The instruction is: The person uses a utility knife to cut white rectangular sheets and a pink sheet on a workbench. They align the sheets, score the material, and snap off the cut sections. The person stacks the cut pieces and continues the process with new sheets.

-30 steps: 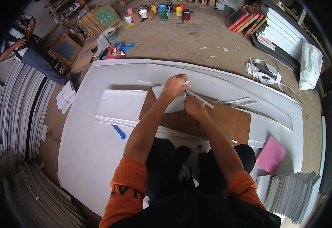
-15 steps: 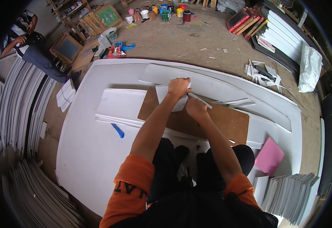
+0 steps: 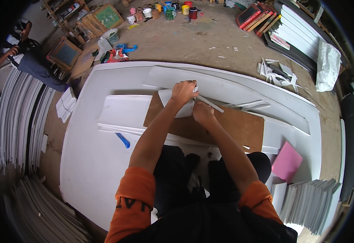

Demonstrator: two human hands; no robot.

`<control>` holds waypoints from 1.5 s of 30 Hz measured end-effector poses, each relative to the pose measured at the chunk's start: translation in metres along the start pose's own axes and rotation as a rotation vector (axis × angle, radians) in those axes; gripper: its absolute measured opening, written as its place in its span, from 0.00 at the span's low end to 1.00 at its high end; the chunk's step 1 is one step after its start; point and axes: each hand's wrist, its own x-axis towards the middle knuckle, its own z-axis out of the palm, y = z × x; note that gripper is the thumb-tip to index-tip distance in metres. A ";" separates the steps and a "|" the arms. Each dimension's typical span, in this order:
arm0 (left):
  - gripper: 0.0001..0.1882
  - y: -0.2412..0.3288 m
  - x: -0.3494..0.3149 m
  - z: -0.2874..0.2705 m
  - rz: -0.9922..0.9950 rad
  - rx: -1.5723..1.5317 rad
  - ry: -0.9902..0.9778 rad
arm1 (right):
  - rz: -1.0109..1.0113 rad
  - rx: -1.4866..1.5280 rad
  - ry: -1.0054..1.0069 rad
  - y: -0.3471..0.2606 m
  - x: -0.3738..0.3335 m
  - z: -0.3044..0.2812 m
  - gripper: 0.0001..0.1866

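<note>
In the head view, a small white sheet (image 3: 177, 106) is seen lying on a brown board (image 3: 229, 125), which itself rests on large white sheets (image 3: 92, 162) spread over the floor. The left hand (image 3: 184, 91) is pressed down on the far edge of the small white sheet, its fingers curled over that edge. The right hand (image 3: 202, 112) is placed just beside it, nearer the body, closed around something thin at the sheet's right edge; what is gripped cannot be made out clearly. A narrow white strip (image 3: 210, 104) is seen running out to the right from between the two hands, across the brown board. The hands are held close together, almost touching, both engaged on the sheet.

More white strips (image 3: 250, 105) are laid to the right of the hands. A blue tool (image 3: 123, 140) is seen on the white sheets to the left of the left forearm, well apart from the hands. A pink sheet (image 3: 286, 161) lies at the right, near a stack of white sheets (image 3: 311, 200). Paint pots (image 3: 169, 10) are lined up on the floor at the far side, and framed boards (image 3: 65, 53) are stood at the far left, where another person (image 3: 19, 48) is partly visible. Stacked white panels (image 3: 17, 117) are piled along the left.
</note>
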 end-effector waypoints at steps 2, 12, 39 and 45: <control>0.17 -0.002 0.002 0.001 -0.013 -0.012 0.029 | 0.076 0.050 0.025 -0.003 0.006 0.006 0.11; 0.20 -0.001 0.000 -0.003 0.038 0.049 -0.015 | 0.013 0.092 0.093 0.003 0.002 0.006 0.18; 0.14 -0.003 0.008 0.013 -0.009 0.055 0.087 | 0.172 0.187 -0.013 0.003 0.029 0.037 0.15; 0.15 -0.002 0.008 0.016 0.054 0.167 0.147 | 0.001 0.056 -0.067 0.009 0.022 0.024 0.15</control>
